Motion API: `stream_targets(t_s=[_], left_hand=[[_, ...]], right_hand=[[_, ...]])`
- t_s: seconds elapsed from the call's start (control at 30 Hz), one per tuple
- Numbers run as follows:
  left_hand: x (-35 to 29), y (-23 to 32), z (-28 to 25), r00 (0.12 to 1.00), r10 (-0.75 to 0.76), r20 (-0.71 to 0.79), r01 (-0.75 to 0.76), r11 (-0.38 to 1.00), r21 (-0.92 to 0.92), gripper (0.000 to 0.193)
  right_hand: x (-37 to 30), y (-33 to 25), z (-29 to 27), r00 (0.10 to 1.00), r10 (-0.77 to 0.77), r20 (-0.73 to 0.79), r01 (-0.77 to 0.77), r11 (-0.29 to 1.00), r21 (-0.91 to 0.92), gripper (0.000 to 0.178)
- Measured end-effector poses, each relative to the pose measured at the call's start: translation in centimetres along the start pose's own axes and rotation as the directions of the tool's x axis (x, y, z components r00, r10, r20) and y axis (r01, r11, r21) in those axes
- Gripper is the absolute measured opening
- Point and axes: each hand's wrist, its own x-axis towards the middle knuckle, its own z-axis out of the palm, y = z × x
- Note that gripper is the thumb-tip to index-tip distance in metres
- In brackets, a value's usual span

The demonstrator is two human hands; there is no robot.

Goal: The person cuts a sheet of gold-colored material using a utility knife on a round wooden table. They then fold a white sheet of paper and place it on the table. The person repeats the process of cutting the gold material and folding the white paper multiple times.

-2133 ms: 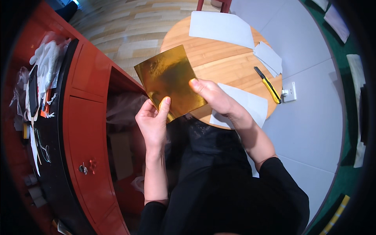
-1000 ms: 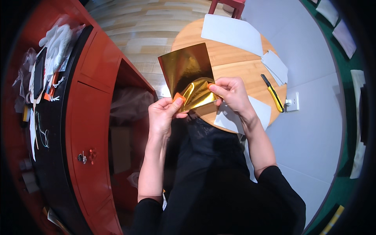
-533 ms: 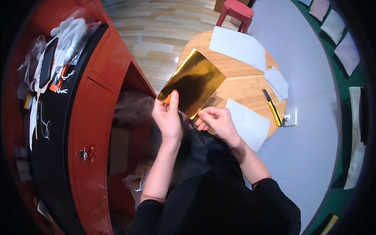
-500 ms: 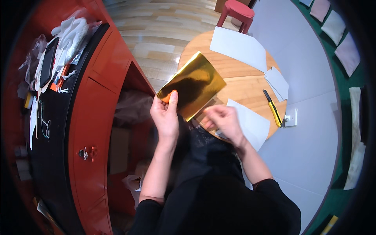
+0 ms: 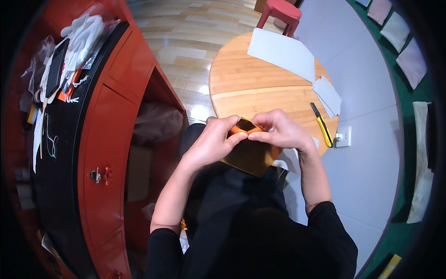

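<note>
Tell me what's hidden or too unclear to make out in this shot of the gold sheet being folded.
Head view only:
- Shiny gold paper sheet: its upper edge and fold are covered by the left hand and right hand.
- White paper piece at the round wooden table edge: mostly behind the right wrist.
- Clutter on the black countertop: too small and distorted at the rim.

A round wooden table [image 5: 260, 88] carries a large white sheet [image 5: 282, 52] at its far edge, smaller white sheets [image 5: 327, 95] at the right edge, and a yellow knife [image 5: 322, 124] beside them. A red stool [image 5: 280, 11] stands beyond. A red cabinet [image 5: 100, 153] lines the left.
</note>
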Motion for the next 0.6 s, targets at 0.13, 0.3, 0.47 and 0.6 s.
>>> stream_targets(t_s=[0.13, 0.3, 0.47, 0.6], left_hand=[[0.5, 0.2, 0.3, 0.873, -0.218, -0.436, 0.088, 0.95, -0.299, 0.025], [0.7, -0.8, 3.5, 0.773, -0.36, -0.522, -0.129, 0.717, -0.685, 0.027], [1.4, -2.1, 5.3, 0.729, -0.352, -0.587, -0.227, 0.684, -0.693, 0.021], [1.5, -1.5, 5.8, 0.676, -0.381, -0.631, -0.261, 0.677, -0.689, 0.017]], right_hand=[[0.0, 1.5, 1.6, 0.965, 0.111, -0.238, -0.016, 0.928, 0.371, 0.013], [0.8, 3.0, 4.3, 0.867, 0.049, -0.495, 0.186, 0.891, 0.414, 0.007], [0.6, 4.2, 4.6, 0.869, 0.034, -0.494, 0.212, 0.875, 0.434, 0.012], [0.6, 4.2, 4.5, 0.891, 0.073, -0.448, 0.182, 0.847, 0.499, 0.015]])
